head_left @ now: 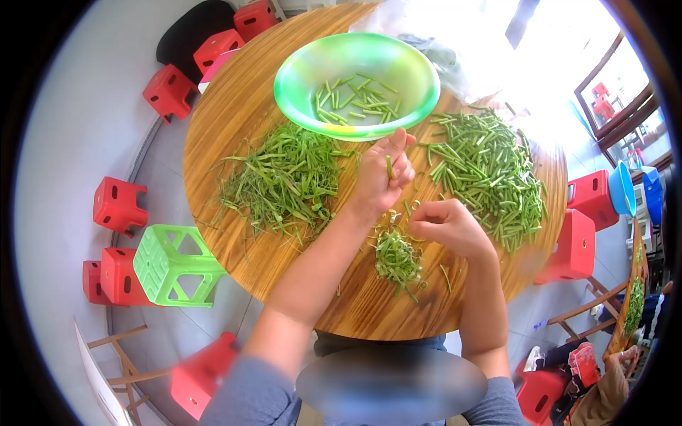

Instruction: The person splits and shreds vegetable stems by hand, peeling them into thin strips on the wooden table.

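My left hand (386, 170) is closed around a short green stem piece, just below the rim of a green and yellow basin (288, 106). Cut stem pieces (362, 99) lie inside the basin. My right hand (447, 226) is held above the small pile of peelings (398, 257), its fingers pressed together; whatever they may hold is hidden. Left of my hands spreads a heap of leafy green scraps (288, 177). A large heap of cut green stems (490, 170) lies to the right.
The round wooden table (234, 92) carries a clear plastic bag (455, 64) at its far side. A green stool (174, 263) and red stools (119, 204) stand around it. Another person (604, 397) is at the lower right, by a second table.
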`<state>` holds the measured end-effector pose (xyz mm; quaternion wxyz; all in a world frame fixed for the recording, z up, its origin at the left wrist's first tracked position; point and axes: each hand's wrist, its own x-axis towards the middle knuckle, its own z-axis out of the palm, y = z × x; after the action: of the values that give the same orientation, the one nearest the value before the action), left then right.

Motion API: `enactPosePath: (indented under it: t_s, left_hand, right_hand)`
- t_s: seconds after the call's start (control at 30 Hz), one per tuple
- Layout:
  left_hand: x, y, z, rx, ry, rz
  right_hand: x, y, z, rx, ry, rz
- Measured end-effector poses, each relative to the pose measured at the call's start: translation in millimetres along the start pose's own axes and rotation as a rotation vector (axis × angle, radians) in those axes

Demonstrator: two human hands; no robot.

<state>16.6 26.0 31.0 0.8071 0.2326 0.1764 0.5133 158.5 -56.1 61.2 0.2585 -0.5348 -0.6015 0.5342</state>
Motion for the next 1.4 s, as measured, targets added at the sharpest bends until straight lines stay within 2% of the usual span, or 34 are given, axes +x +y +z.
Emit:
enactPosePath:
  t_s: [0.07, 0.2, 0.3, 0.4, 0.47, 0.73, 1.03, 1.17, 1.4]
  left_hand:
    - [-3, 4, 5, 0.083, -0.02, -0.019]
    - [-1, -1, -1, 0.177, -0.043, -0.013]
    - [-1, -3, -4, 0.339, 0.012, 0.024]
    - [-3, -5, 0, 0.541, 0.071, 0.062]
    - [-4, -7, 3, 0.648, 0.097, 0.073]
    - [-4, -16, 4, 0.685, 0.153, 0.149]
    - [-6, -22, 9, 0.757, 0.22, 0.225]
    - [-6, -26, 9, 0.772, 0.226, 0.246]
    - [-7, -28, 7, 0.426, 0.231, 0.078]
  right_hand:
    - [3, 1, 1, -0.353, 0.046, 0.013]
    - [13, 20, 10, -0.285, 0.333, -0.311]
    - [10, 6, 10, -0.056, 0.441, -0.234]
    - [8, -1, 11, 0.226, 0.446, -0.24]
    - [8, 0, 11, 0.264, 0.447, -0.262]
    - [8, 1, 11, 0.273, 0.44, -0.261]
    - [10, 5, 12, 0.095, 0.542, -0.334]
    - [12, 9, 13, 0.149, 0.569, -0.319]
    - [11, 4, 20, 0.39, 0.526, -0.241]
